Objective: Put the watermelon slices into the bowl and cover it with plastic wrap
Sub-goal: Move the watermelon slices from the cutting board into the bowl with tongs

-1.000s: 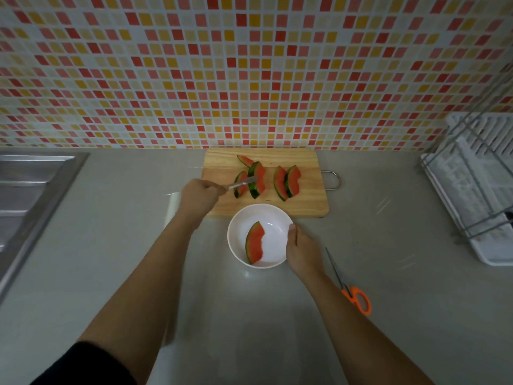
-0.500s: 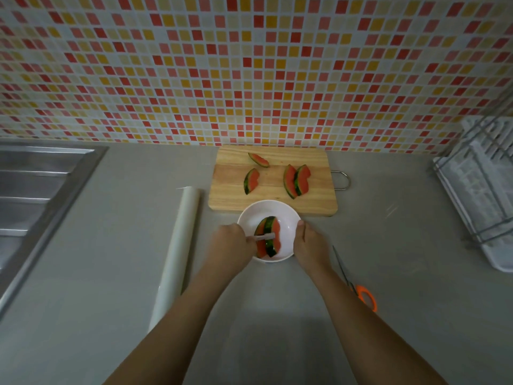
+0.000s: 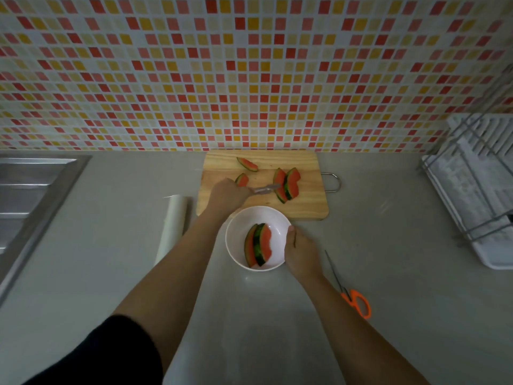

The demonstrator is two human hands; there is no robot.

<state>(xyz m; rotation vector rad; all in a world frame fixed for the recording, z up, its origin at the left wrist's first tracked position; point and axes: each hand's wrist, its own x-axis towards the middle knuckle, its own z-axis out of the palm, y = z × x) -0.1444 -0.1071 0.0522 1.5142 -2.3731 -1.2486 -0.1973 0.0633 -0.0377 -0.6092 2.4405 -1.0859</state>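
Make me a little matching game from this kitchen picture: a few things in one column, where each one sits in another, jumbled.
Things:
1. orange-handled scissors
2. roll of clear plastic wrap
3. round white bowl
4. pair of red watermelon slices with green rind, leaning together

Places:
A. on the rectangular wooden cutting board
B. on the grey counter, left of the left arm
C. on the counter, right of the right arm
D. between the two arms, with the right hand at its rim

Pairs: 1-C, 2-B, 3-D, 4-A
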